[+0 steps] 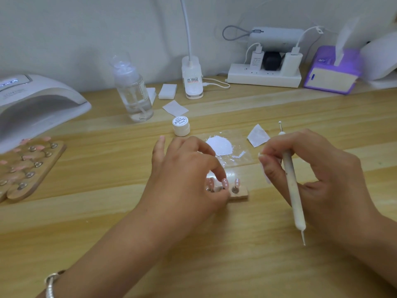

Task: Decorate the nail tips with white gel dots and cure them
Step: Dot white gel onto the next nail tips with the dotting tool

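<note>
A small wooden holder [240,194] at the table's centre carries three pink nail tips [225,183] with white dots. My left hand [184,177] covers the holder's left part and its curled fingers grip it near the tips. My right hand [315,168] holds a white dotting tool [290,181] upright-slanted, ball end pointing away, and also pinches a small white wipe [263,162] against it. A clear sheet with a smear of white gel [219,145] lies just behind the holder. The small white gel jar [181,126] stands closed behind that.
A white curing lamp [32,104] sits at the left edge. A wooden board of pink nail tips [28,166] lies in front of it. A clear pump bottle [133,91], white lamp base [192,80], power strip [264,74], purple box [333,69] and loose wipes [257,135] line the back.
</note>
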The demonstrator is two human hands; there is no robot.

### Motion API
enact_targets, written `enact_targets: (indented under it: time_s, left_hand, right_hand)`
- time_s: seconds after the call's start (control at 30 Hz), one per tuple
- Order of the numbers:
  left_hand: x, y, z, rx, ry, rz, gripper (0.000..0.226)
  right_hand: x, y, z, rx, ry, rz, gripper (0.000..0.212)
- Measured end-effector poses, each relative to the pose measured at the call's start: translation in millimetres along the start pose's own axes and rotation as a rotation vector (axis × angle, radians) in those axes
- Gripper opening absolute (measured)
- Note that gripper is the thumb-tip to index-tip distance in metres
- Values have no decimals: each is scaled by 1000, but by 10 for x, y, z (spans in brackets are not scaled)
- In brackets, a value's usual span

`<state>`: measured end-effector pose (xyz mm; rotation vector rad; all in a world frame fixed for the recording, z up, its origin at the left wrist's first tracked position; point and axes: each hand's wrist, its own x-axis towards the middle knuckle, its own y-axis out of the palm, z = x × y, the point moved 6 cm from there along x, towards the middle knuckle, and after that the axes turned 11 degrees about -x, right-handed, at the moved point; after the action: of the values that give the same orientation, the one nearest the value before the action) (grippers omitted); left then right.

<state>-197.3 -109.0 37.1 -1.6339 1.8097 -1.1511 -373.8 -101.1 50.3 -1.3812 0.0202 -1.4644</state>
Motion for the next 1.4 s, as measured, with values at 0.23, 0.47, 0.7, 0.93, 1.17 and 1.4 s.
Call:
enact_targets:
  time_s: [0.23, 0.47, 0.7, 0.93, 1.17, 1.4]
  left_hand:
    - [-16, -14, -41, -47, 33, -38, 3]
    - [-70, -63, -255, -16, 274, -140, 9]
    - [-60, -204, -249, -427, 217, -249, 9]
    - [-33, -202, -220, -499, 203, -231, 6]
    - [-41, -173, -234, -442, 236, -243, 2]
    - [-53, -156, -266, -409, 236, -229, 4]
  right_hand:
    - [-6, 48, -5, 41, 17, 34, 2]
    - [-9, 68, -17, 130, 99, 93, 6]
    - [-8, 91, 7, 406, 155, 115, 8]
    - [-7, 89, 34, 443, 144, 104, 7]
    - [3, 80, 51, 485, 146, 100, 7]
    - [-5, 95, 45, 532, 188, 118, 4]
